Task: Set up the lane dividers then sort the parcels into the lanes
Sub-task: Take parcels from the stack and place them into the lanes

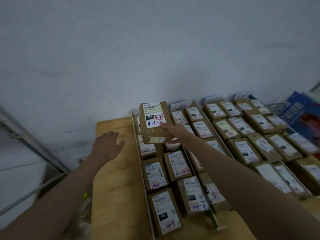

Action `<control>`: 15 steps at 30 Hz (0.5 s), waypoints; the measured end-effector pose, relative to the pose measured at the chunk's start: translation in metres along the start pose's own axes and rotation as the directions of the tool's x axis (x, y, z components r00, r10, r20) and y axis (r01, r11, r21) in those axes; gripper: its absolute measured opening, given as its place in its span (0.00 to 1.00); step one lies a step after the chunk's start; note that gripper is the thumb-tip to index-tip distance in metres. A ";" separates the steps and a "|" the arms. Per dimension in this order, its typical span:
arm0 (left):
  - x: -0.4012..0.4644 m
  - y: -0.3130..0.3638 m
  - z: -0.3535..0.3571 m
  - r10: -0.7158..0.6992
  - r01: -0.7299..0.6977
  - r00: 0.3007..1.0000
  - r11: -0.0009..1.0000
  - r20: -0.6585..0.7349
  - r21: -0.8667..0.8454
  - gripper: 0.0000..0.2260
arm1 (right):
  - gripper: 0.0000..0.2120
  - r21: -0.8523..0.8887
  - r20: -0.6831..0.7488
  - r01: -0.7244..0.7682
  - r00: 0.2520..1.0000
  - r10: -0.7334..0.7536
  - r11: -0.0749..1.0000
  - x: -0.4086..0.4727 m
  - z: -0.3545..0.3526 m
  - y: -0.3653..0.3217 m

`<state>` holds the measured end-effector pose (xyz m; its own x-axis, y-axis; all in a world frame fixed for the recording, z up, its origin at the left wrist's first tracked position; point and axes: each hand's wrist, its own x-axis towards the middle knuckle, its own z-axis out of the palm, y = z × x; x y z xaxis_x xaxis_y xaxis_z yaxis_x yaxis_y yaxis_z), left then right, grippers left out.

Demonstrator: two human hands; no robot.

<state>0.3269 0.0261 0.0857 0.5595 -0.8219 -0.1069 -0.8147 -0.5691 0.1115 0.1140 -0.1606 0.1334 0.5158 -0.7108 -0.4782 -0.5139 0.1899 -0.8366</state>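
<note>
Head view: the right hand (170, 128) grips a taped cardboard parcel (155, 122) by its near edge; it looks rigid, light, slick-taped. The left hand (108, 144) hovers released.

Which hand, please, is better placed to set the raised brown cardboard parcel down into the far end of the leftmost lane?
The right hand: it already grips the brown cardboard parcel above that lane's far end. The left hand hovers open over the bare wooden tabletop, outside the pale lane divider.
</note>
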 end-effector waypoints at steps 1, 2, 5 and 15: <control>-0.008 0.014 0.002 0.007 -0.007 1.000 1.000 0.008 0.009 0.26 | 0.30 0.013 -0.013 -0.003 1.000 0.003 1.000 -0.010 -0.011 0.009; -0.014 0.028 0.003 0.017 -0.017 1.000 1.000 0.012 0.015 0.26 | 0.30 0.026 -0.027 -0.011 1.000 0.011 1.000 -0.020 -0.023 0.019; -0.035 0.075 0.004 0.065 -0.065 0.998 0.998 0.015 0.025 0.26 | 0.31 0.043 -0.063 -0.039 0.997 0.041 0.998 -0.053 -0.060 0.047; -0.124 0.236 0.003 0.220 -0.221 0.975 0.975 0.033 0.027 0.27 | 0.34 0.131 -0.157 -0.061 0.984 0.082 0.989 -0.169 -0.180 0.138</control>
<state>0.0648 -0.0065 0.1221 0.3610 -0.9258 -0.1124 -0.9220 -0.3724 0.1057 -0.1678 -0.1356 0.1467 0.3576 -0.7906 -0.4971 -0.4505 0.3203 -0.8334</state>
